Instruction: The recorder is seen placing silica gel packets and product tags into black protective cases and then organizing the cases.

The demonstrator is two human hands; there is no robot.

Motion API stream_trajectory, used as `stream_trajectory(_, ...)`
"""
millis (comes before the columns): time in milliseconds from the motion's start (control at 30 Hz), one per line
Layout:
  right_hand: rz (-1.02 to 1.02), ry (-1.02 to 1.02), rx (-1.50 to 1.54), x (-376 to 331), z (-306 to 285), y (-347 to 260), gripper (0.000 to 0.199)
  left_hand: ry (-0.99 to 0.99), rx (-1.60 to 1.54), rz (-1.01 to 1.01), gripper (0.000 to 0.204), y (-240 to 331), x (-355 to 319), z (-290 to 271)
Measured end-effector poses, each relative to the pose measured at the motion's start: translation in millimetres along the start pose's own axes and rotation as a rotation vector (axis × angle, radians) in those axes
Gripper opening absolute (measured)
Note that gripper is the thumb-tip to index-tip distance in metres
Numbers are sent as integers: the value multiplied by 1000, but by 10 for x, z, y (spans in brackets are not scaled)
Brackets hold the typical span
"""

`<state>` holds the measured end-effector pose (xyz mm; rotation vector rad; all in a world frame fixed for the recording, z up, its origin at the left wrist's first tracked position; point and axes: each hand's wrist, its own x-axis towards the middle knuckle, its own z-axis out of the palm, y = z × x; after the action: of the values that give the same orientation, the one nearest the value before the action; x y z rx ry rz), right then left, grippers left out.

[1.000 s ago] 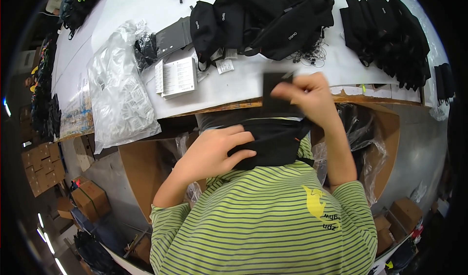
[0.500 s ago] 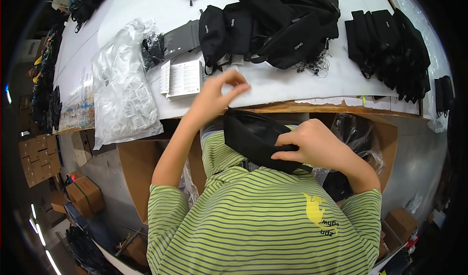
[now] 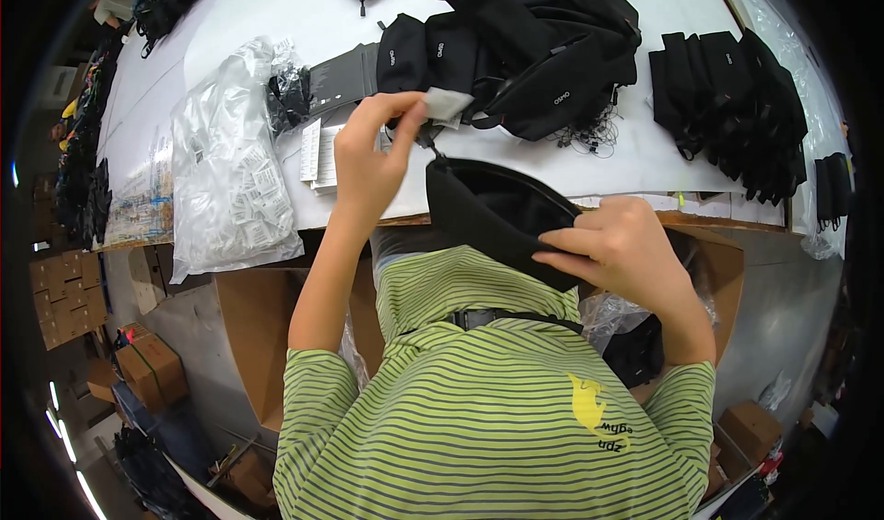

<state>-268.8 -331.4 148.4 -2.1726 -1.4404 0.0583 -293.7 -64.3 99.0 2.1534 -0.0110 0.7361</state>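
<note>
My left hand [image 3: 373,147] is raised over the table edge, thumb and forefinger pinched on a small white packet [image 3: 448,105]. Just below it hangs a black zippered pouch [image 3: 479,211], its mouth gaping so that the dark inside shows. My right hand [image 3: 608,244] grips the pouch by its right end, fingers closed on the rim. The zipper pull lies at the pouch's upper left corner, close to my left wrist.
A clear plastic bag [image 3: 235,170] of small white packets lies at the left, beside white printed cards [image 3: 318,156] and dark grey flat sleeves [image 3: 341,82]. Black bags [image 3: 543,50] are heaped at the back; more black pouches [image 3: 732,105] stack right. A cardboard box [image 3: 262,336] stands below the table.
My left hand has moved up and now shows a white packet in its fingers. The pouch and my right hand have risen toward the table, and the pouch's mouth gapes wider.
</note>
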Motion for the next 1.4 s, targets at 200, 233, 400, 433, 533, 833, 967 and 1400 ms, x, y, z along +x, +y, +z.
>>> stream_trajectory(200,-47,48,-216,173,-76,4,16,-299,205,383,32,426,-40,-156)
stream_trajectory(233,-48,49,-218,190,-66,-4,16,-297,205,385,32,386,-79,-135)
stream_trajectory(400,-15,338,-49,288,93,-47,15,-41,-1328,-550,67,158,-564,134)
stream_trajectory(433,-15,336,-51,303,124,-69,15,-199,-1680,-707,61,133,-633,138)
stream_trajectory(533,63,485,120,320,280,-107,11,-23,-1538,-900,42,207,-695,238)
stream_trajectory(833,371,524,1028,374,503,104,27,-97,-1183,-946,43,455,-484,196)
stream_trajectory(967,477,758,974,538,487,147,24,-272,-1157,-1006,47,533,-527,238)
stream_trajectory(1400,469,717,733,399,544,-68,15,-195,-1280,-1077,36,435,-474,240)
